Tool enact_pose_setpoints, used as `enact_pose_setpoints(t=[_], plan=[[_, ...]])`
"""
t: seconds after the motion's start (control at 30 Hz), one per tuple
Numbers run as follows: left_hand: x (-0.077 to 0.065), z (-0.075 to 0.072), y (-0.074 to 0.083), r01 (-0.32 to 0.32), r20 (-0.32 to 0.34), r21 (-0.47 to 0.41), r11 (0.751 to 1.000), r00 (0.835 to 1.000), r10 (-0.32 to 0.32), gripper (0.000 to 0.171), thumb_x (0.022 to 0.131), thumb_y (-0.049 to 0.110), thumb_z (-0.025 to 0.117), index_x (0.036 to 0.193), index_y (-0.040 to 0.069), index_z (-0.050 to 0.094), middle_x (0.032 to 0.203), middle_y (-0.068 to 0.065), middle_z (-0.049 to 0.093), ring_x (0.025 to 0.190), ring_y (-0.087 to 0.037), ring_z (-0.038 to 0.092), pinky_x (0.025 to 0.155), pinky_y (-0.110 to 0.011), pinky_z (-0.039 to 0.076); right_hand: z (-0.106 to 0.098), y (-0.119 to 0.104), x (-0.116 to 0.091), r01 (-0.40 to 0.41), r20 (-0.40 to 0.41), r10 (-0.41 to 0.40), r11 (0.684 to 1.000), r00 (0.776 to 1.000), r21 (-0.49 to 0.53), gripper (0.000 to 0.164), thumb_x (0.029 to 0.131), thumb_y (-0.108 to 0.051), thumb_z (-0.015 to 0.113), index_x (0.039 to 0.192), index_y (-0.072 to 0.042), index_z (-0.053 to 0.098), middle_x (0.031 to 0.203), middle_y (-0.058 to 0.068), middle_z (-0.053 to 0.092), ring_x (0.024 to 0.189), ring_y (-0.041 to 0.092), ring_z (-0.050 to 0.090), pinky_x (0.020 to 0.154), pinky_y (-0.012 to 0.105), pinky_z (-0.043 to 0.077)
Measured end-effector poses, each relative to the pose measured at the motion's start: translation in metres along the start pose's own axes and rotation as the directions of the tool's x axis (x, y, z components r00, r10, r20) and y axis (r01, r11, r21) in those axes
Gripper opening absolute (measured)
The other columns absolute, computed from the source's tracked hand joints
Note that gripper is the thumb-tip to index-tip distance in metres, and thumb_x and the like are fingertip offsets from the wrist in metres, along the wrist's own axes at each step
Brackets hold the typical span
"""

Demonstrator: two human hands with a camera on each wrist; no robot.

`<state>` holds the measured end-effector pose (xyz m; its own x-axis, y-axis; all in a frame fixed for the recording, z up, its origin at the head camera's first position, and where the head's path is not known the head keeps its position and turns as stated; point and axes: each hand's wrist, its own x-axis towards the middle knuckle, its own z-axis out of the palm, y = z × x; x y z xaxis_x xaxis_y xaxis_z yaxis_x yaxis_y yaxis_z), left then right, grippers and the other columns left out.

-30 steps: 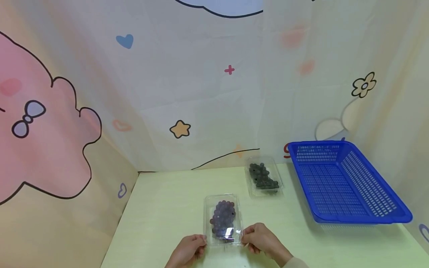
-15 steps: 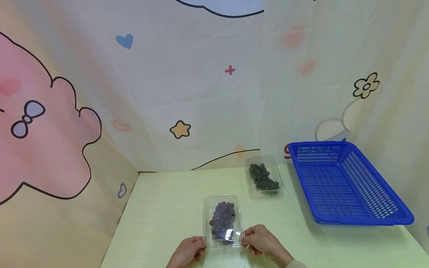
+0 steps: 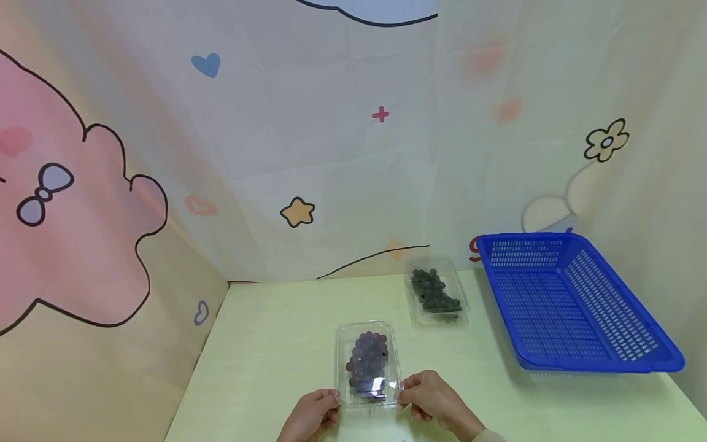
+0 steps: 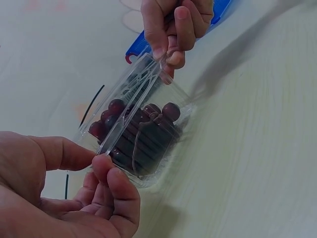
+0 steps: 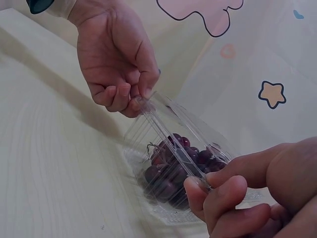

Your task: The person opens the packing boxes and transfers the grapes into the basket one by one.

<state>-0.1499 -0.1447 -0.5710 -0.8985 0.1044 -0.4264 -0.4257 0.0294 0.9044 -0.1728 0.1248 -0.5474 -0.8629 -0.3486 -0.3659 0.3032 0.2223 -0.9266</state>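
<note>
A clear plastic clamshell box with a bunch of dark red grapes inside lies near the front of the table. My left hand pinches its near left corner between thumb and curled fingers. At the near right corner my right hand pinches the rim the same way. In the left wrist view both hands grip the box's edge, with the grapes below. The right wrist view shows the lid and base edges close together between the two hands.
Behind and to the right sits a second clear box of dark grapes. A large blue plastic basket stands at the table's right side. A patterned cloth hangs behind the pale table.
</note>
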Motion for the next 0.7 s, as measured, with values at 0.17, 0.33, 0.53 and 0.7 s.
enact_pose_setpoints(t=[0.17,0.33,0.53,0.7], plan=[[0.000,0.002,0.001,-0.005,-0.023,0.007,1.000,1.000,0.006,0.018,0.100,0.002,0.053,0.107,-0.013,0.060,0.075,0.000,0.054,0.067,-0.010,0.051,0.062,-0.022,0.046,0.000,0.000,0.000,-0.001,-0.002,0.001,1.000,1.000,0.001,0.008,0.092,-0.002,0.067,0.092,0.006,0.069,0.074,0.007,0.072,0.045,0.004,0.043,0.043,0.018,0.029],[-0.002,0.005,0.001,0.003,-0.041,-0.030,1.000,0.999,-0.004,0.018,0.099,0.002,0.053,0.107,-0.012,0.061,0.077,-0.001,0.057,0.069,-0.011,0.056,0.065,-0.023,0.052,0.000,0.000,0.000,-0.011,-0.006,0.011,1.000,1.000,0.001,0.007,0.091,-0.002,0.067,0.093,0.005,0.068,0.075,0.007,0.072,0.045,0.004,0.043,0.043,0.018,0.029],[0.000,0.008,0.000,0.002,-0.047,-0.081,0.997,0.999,-0.006,0.022,0.099,-0.001,0.049,0.112,-0.017,0.057,0.084,-0.008,0.065,0.074,-0.013,0.065,0.073,-0.028,0.059,0.001,0.000,0.000,-0.037,-0.016,0.037,0.999,0.999,-0.004,0.007,0.089,-0.003,0.070,0.092,0.003,0.069,0.076,0.007,0.072,0.045,0.004,0.043,0.043,0.018,0.030],[0.000,0.011,0.000,0.001,-0.067,-0.120,0.993,0.998,-0.009,0.022,0.099,-0.004,0.047,0.114,-0.019,0.054,0.086,-0.011,0.066,0.075,-0.014,0.065,0.075,-0.028,0.059,0.001,0.001,-0.001,-0.041,-0.004,0.041,0.999,0.999,-0.002,0.007,0.090,-0.004,0.069,0.092,0.003,0.070,0.077,0.007,0.073,0.046,0.004,0.043,0.043,0.018,0.029]])
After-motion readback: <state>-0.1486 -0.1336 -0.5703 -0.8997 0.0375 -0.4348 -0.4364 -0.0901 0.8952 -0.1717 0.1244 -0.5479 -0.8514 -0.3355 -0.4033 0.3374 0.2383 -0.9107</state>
